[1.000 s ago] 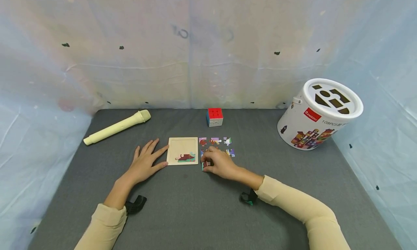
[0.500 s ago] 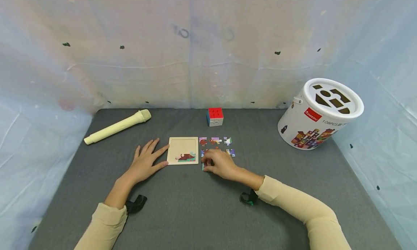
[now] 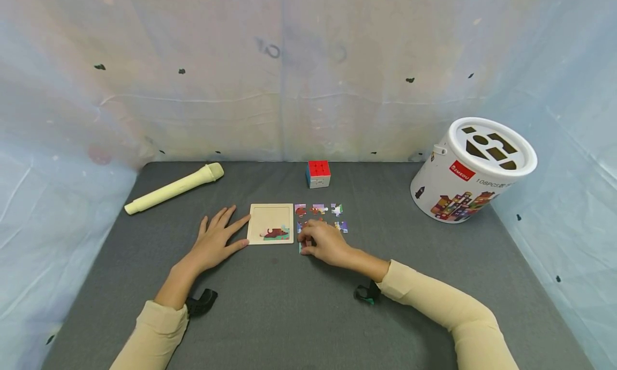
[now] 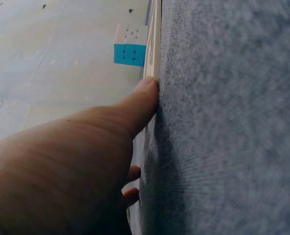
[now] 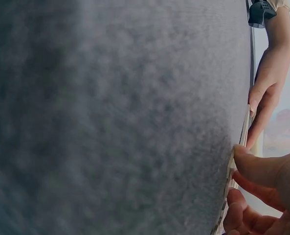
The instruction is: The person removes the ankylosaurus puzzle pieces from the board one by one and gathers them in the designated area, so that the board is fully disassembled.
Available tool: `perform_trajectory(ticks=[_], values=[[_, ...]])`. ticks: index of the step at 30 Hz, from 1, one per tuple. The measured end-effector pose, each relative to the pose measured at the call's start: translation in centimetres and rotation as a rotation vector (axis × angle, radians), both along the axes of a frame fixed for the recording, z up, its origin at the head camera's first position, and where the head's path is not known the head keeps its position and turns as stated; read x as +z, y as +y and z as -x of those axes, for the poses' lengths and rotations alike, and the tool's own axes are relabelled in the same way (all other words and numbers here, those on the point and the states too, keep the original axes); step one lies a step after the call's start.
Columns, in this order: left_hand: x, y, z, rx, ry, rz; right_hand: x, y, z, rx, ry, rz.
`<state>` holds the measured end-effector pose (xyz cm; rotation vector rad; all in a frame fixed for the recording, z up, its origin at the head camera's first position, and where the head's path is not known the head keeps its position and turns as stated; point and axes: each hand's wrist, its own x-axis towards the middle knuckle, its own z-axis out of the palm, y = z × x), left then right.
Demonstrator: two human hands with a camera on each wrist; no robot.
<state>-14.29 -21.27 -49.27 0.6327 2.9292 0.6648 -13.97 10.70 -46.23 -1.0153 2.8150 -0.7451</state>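
A square wooden puzzle tray [image 3: 271,216] lies on the table, with brown and teal pieces [image 3: 277,233] set in its lower right part. My left hand [image 3: 212,244] rests on the table with fingers spread, its thumb and index finger touching the tray's left edge. In the left wrist view the thumb [image 4: 145,90] presses that edge. Just right of the tray, my right hand [image 3: 324,242] pinches a puzzle piece [image 3: 301,248] between thumb and fingers, close to the table. Most of that piece is hidden. Several loose puzzle pieces [image 3: 318,209] lie beyond this hand, some partly covered.
Behind the tray stands a puzzle cube [image 3: 318,174] with a red top. A pale yellow stick-shaped object [image 3: 173,189] lies at the back left. At the back right is a large white bucket [image 3: 467,177] with shaped holes in its lid. Plastic sheeting [image 3: 308,91] surrounds the grey table.
My right thumb and fingers have drawn slightly closer over the puzzle piece, covering more of it than a second ago. The left hand and the tray stay put.
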Motion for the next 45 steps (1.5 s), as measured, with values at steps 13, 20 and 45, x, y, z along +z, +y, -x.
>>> perform_trajectory(ticks=[13,20,45], values=[[0.1,-0.2,-0.1,0.007,-0.006,0.000,1.8,-2.3,1.2,0.062,-0.059,0.104],[-0.1,-0.4,0.0,0.013,-0.007,0.020,2.0,-5.0,2.0,0.104,-0.155,0.149],[0.0,-0.2,-0.2,0.019,-0.012,0.018,0.6,-7.0,3.1,0.088,-0.211,0.092]])
